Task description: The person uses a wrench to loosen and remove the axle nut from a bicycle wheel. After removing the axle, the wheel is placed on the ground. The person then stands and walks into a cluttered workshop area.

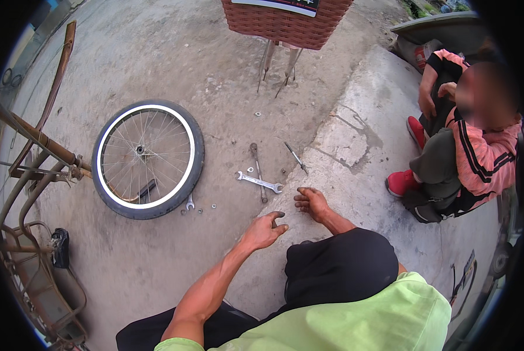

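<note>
My left hand is raised with curved fingers apart, holding nothing. My right hand also stands open, nearest a double open-ended wrench, which lies crossed with a longer wrench on the concrete. A threaded axle rod with fittings rests just beyond my right hand. To the left, a detached spoked wheel with white rim and black tyre lies flat, a dark tool showing among its spokes. Beside it are a small wrench and several loose nuts.
A rusty bicycle frame with a pedal stands at left. A red-brown woven basket on thin metal stays is at the top. A person in a pink jacket and red shoes sits at right, on the paler concrete strip.
</note>
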Demonstrator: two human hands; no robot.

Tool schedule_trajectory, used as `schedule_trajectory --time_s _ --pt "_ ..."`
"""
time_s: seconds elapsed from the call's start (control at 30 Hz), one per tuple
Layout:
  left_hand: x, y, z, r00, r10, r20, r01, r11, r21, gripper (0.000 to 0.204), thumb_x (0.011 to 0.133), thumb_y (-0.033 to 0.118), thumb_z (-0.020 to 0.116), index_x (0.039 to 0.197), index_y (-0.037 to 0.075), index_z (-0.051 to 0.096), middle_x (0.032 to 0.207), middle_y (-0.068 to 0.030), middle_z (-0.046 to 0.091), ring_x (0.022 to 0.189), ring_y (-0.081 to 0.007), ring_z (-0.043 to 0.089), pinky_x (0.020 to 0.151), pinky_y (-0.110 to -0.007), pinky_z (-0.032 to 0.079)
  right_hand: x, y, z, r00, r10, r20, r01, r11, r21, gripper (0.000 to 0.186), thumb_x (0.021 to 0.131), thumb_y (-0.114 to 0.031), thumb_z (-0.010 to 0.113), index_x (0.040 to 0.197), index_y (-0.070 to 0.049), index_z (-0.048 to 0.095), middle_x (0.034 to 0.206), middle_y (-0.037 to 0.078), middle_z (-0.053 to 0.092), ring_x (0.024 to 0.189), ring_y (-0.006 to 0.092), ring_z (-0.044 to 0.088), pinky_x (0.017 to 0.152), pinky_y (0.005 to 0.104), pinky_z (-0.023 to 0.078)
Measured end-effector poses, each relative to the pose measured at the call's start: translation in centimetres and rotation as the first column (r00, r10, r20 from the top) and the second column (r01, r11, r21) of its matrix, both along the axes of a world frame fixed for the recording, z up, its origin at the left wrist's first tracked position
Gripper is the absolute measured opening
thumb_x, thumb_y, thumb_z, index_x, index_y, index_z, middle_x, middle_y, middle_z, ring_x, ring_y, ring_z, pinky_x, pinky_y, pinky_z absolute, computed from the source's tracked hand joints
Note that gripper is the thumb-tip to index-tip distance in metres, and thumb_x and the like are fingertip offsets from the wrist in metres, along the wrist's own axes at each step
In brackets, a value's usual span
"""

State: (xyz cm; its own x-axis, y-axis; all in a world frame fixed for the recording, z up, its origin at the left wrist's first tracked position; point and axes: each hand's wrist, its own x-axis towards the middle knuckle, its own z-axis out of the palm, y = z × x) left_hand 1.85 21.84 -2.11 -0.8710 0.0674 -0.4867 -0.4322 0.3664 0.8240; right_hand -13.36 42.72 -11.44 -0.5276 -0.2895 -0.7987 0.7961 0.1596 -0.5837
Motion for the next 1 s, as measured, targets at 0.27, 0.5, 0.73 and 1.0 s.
schedule_trajectory --time_s 0.27,0.5,0.73,1.0 --pt "1.1 0.5 -1.6 0.999 -0.035 0.006 0.035 0.999 -0.009 0.055 0.092 0.036 0.071 0.135 0.003 0.063 0.092 -0.0185 0.075 0.087 -0.0314 0.072 0.081 -0.042 0.055 4.2 -0.7 -0.5 0.936 0.286 -0.205 -0.266 0.957 0.12 0.032 0.095 -0.017 0.064 0.122 0.0 0.063 0.093 0.01 0.072 0.07 0.0163 0.069 0.061 0.0295 0.051" --pt "1.9 0.9 -3.6 0.999 -0.034 0.006 0.035 0.999 -0.032 0.054 0.092 0.035 0.071 0.135 0.003 0.063 0.099 -0.0198 0.076 0.091 -0.0308 0.073 0.084 -0.041 0.056 4.0 -0.8 -0.6 0.919 0.332 -0.213 -0.304 0.94 0.155 0.031 0.095 -0.017 0.063 0.121 0.0 0.063 0.095 0.009 0.072 0.071 0.0154 0.069 0.063 0.0289 0.051" --pt "2.0 0.6 -4.2 0.995 -0.024 0.098 0.026 1.0 -0.016 0.055 0.092 0.035 0.071 0.136 0.003 0.063 0.104 -0.0217 0.075 0.097 -0.0318 0.073 0.087 -0.041 0.056 4.1 -0.6 -0.4 0.921 0.33 -0.206 -0.305 0.941 0.143 0.03 0.096 -0.017 0.062 0.121 0.0 0.063 0.094 0.008 0.071 0.07 0.0149 0.068 0.062 0.0288 0.051" --pt "2.3 0.4 -4.6 0.995 -0.036 0.094 0.04 0.998 -0.049 0.056 0.092 0.038 0.069 0.136 0.004 0.063 0.11 -0.0218 0.074 0.102 -0.0341 0.072 0.091 -0.042 0.055 4.0 -0.8 -0.2 0.923 0.331 -0.198 -0.306 0.941 0.146 0.029 0.097 -0.016 0.062 0.121 0.0 0.063 0.093 0.008 0.071 0.07 0.0151 0.068 0.062 0.0293 0.051"
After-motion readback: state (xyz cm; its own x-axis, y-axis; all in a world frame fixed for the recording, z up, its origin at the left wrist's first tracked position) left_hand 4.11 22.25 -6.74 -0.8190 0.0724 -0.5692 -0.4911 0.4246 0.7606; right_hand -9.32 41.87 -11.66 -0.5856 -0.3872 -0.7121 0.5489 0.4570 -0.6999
